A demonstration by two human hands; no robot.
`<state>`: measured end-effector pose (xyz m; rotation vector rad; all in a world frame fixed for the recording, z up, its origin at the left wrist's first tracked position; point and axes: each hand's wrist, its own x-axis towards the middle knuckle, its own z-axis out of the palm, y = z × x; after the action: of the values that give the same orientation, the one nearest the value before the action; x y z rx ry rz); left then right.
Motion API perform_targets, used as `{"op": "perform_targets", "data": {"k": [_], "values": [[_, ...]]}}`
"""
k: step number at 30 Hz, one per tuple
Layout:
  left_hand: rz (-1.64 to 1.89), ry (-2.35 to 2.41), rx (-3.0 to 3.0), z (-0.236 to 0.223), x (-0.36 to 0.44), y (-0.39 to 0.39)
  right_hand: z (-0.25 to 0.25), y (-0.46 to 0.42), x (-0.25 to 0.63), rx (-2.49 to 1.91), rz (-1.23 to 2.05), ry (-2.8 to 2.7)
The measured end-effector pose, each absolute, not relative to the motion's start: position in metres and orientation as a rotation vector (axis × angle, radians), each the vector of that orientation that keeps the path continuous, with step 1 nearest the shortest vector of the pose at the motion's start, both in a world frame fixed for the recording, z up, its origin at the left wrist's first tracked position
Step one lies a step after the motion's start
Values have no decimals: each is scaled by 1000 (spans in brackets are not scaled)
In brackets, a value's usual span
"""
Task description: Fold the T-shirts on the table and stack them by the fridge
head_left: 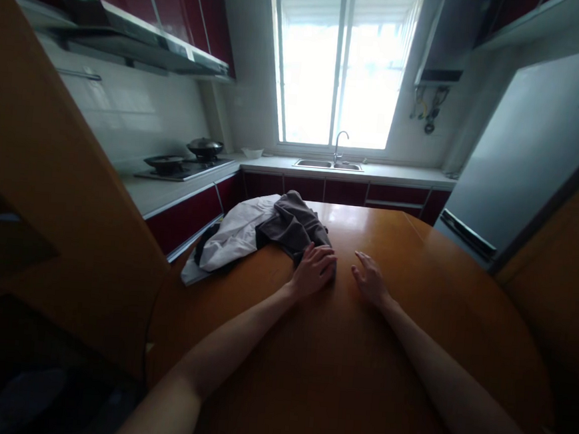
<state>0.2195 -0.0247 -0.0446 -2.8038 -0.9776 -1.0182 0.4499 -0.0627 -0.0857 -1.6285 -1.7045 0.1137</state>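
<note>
A crumpled heap of clothes lies on the left half of the wooden table: a dark grey garment (pixel 296 223) and, beside it, a white one (pixel 244 230) with some black cloth at its edge. My left hand (pixel 314 271) rests on the near right end of the grey garment, its fingers stretched over the cloth and slightly apart. Part of the fabric under that palm is hidden. To the right, my right hand (pixel 371 278) is open over the bare tabletop, palm turned inward, holding nothing.
The round table (pixel 442 309) fills the foreground. Behind it runs a counter with a double sink (pixel 328 164) below a bright window. At left sit a wok (pixel 205 147) and a pan (pixel 163 161) on the stove; a fridge (pixel 530 142) stands at right.
</note>
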Motion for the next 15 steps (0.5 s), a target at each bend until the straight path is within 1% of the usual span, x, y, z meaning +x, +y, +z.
{"op": "perform_targets", "data": {"k": [3,5,7,11,15], "values": [[-1141,-1544,-2448,-50,213,-6,-80,-69,436,-1556,111,-1843],[-1076,-1863,-2324,-57,211,7,-78,-73,427,-1541,120,-1937],[-955,-2043,-2323,-65,210,16,-76,-75,422,-1544,131,-2018],[-817,-2042,-2462,-71,211,20,-73,-79,419,-1560,190,-2111],[-835,-1912,-2662,-69,211,20,-70,-80,418,-1596,285,-2164]]}}
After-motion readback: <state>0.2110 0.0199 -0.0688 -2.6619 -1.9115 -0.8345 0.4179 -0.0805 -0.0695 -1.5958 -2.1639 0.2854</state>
